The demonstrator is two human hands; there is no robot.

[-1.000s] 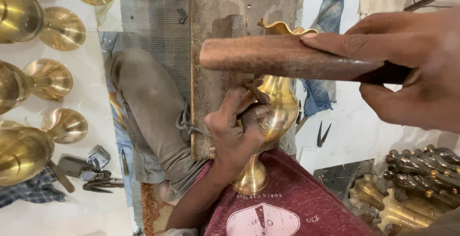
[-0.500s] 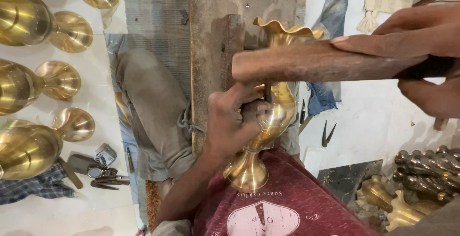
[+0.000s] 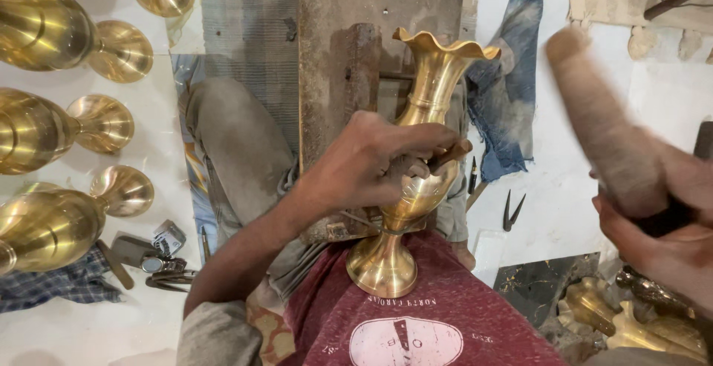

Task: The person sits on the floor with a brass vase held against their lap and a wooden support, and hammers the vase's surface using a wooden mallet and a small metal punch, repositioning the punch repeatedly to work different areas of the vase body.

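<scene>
Your left hand is clenched around the belly of a brass vase, pinning a small dark punch tool against the metal with fingers and thumb. The vase stands upright, its round foot resting on your lap on the maroon shirt, its fluted rim rising above the hand in front of a rusty iron block.

Your right hand, at the right edge, grips the dark handle of a wooden mallet; the mallet head is raised, blurred, and well apart from the vase.

Count: one vase in hand. Four finished brass vases lie on their sides along the left edge of the white floor, feet pointing right. More brass pieces are heaped in the lower right corner; their number cannot be told.

On the floor: one pair of dividers just right of the vase, small tools and a checked cloth at lower left, and a blue rag behind the vase.
</scene>
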